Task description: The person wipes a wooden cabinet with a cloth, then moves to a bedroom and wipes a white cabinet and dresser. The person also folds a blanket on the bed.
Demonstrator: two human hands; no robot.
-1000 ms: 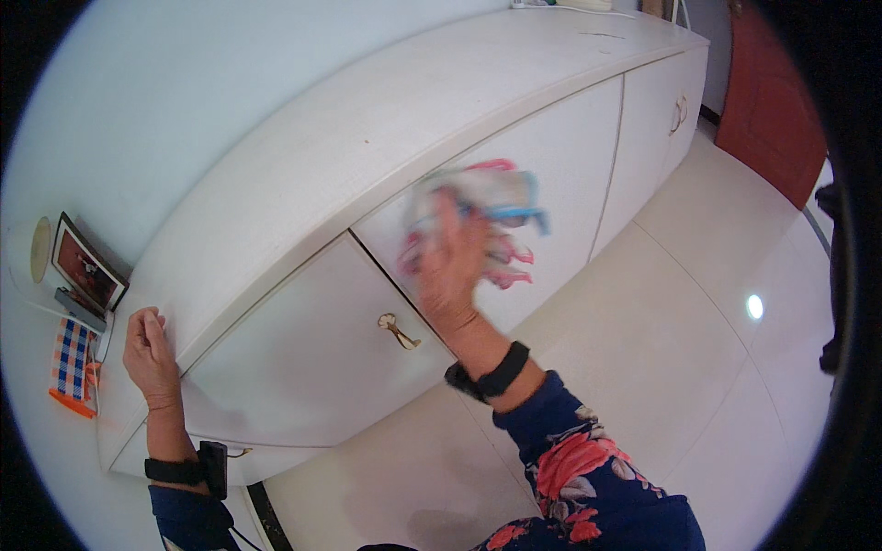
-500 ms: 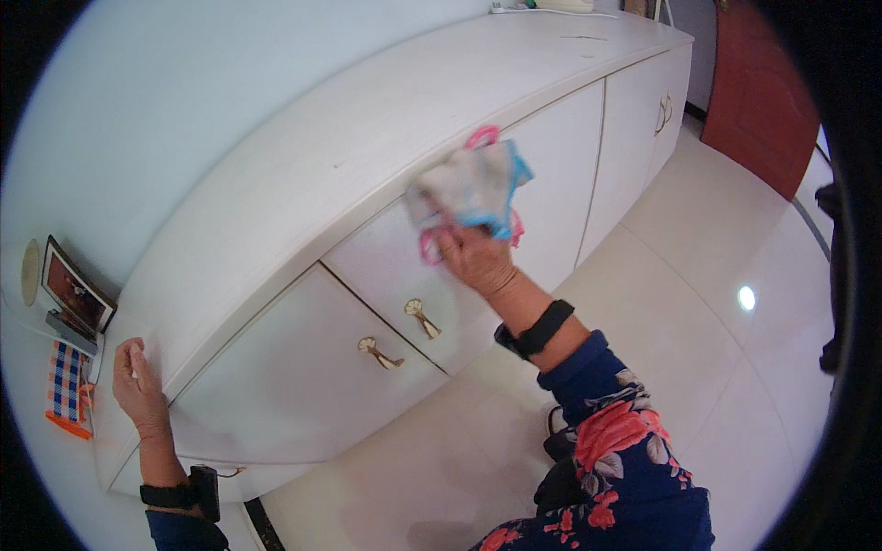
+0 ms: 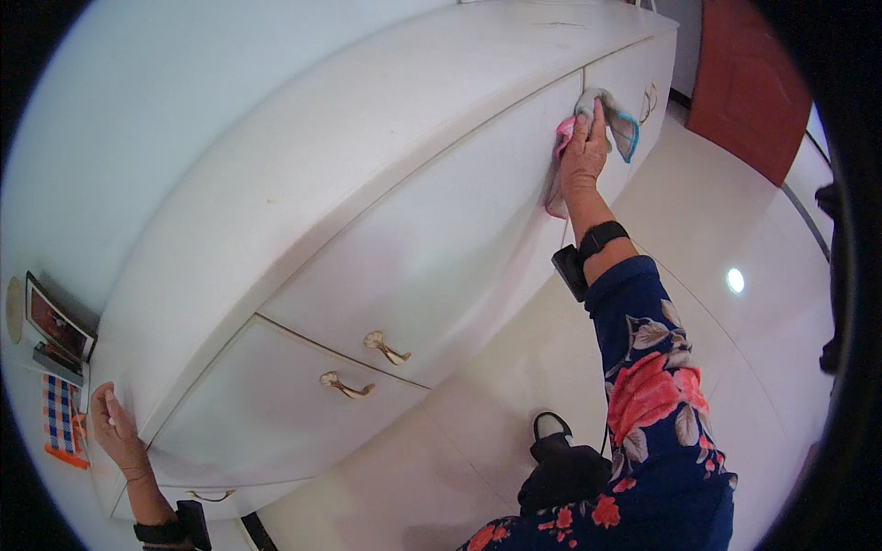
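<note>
My right hand (image 3: 584,165) presses a cleaning cloth (image 3: 595,103) against the front of a long white cabinet (image 3: 432,230), by the seam between two doors. The cloth is pale grey-white with blue and pink edging, and partly bunched. My fingers lie over it and hide some of it. At the cabinet's left end my left hand (image 3: 118,433) rests by the edge of the top, fingers loosely bent and the thumb apart, holding nothing that I can see. Gold-coloured handles (image 3: 386,347) sit on the nearer doors.
At the far left stand a framed picture (image 3: 57,321) and a blue-and-white checked item with orange trim (image 3: 61,418). A reddish-brown door (image 3: 749,92) stands beyond the cabinet's far end. Glossy pale floor tiles (image 3: 684,285) lie to the right, and my shoe (image 3: 551,425) shows below.
My right hand has carried the cloth right and farther along the cabinet, from the front edge of the top to the door front. My left hand stays by the left end.
</note>
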